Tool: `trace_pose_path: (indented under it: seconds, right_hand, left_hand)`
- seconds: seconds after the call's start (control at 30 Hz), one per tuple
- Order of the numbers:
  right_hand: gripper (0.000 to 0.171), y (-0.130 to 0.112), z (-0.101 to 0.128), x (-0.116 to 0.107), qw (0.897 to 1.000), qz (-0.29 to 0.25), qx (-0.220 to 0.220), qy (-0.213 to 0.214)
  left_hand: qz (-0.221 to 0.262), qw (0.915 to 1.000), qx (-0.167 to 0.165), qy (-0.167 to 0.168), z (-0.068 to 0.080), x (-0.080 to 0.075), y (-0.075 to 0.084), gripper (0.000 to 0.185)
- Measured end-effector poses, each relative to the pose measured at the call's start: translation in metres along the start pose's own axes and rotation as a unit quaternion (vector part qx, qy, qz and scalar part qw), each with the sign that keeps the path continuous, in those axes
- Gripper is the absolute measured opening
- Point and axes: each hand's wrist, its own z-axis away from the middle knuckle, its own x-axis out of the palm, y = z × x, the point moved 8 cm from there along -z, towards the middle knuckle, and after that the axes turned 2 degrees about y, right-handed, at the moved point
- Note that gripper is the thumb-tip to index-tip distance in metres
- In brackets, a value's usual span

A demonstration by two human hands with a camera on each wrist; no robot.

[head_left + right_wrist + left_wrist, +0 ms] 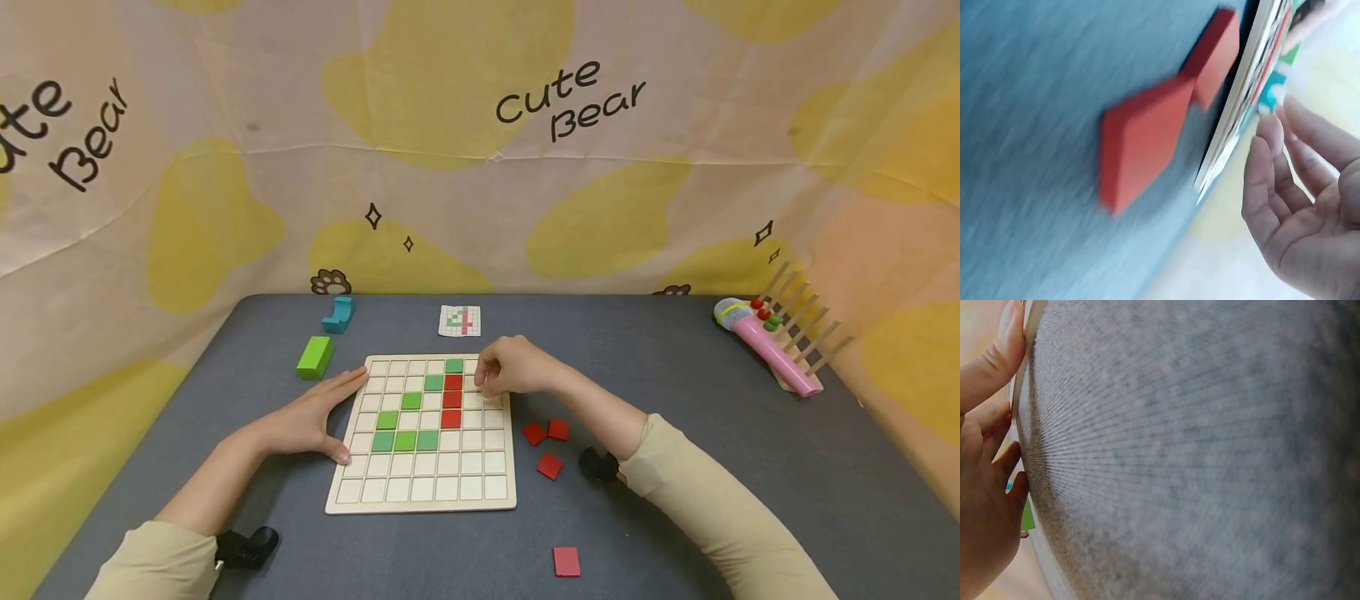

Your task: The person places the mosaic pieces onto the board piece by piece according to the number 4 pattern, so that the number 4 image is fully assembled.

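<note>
A wooden grid board (423, 488) lies on the dark table, with green tiles (411, 401) and a column of red tiles (452, 400) in its squares. My left hand (303, 414) rests along the board's left edge, thumb and fingers spread. In the left wrist view its thumb (991, 365) touches the board's rim. Over the board's upper right squares is my right hand (516, 367), its fingers loosely bent. The right wrist view shows no tile between the fingertips of that hand (1310, 206). Loose red tiles (550, 466) lie right of the board.
A small pattern card (460, 321) lies behind the board. Back left are a green block (316, 357) and a blue curved block (339, 315). Another red tile (566, 562) lies near the front. A pink toy microphone (776, 354) leans by a pegged wooden stand (817, 333) at right.
</note>
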Motion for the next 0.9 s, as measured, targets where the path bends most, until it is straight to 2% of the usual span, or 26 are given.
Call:
trace_pose_path:
  seconds: [0.17, 0.5, 0.67, 0.9]
  right_hand:
    - [0.012, 0.019, 0.010, -0.008, 0.999, -0.019, 0.004, -0.030]
    - [0.022, 0.045, 0.024, 0.004, 0.987, -0.046, -0.006, -0.151]
    - [0.023, 0.051, 0.028, 0.011, 0.980, -0.064, -0.005, -0.188]
    - [0.032, 0.054, 0.032, 0.016, 0.975, -0.043, -0.008, -0.216]
  left_hand:
    - [0.001, 1.0000, 0.002, 0.000, 0.001, 0.000, 0.000, 0.125]
    - [0.002, 1.0000, 0.003, 0.001, 0.000, -0.001, 0.001, 0.125]
    - [0.002, 1.0000, 0.000, 0.001, 0.000, -0.001, 0.002, 0.126]
    - [0.004, 1.0000, -0.006, -0.001, 0.000, 0.000, 0.003, 0.125]
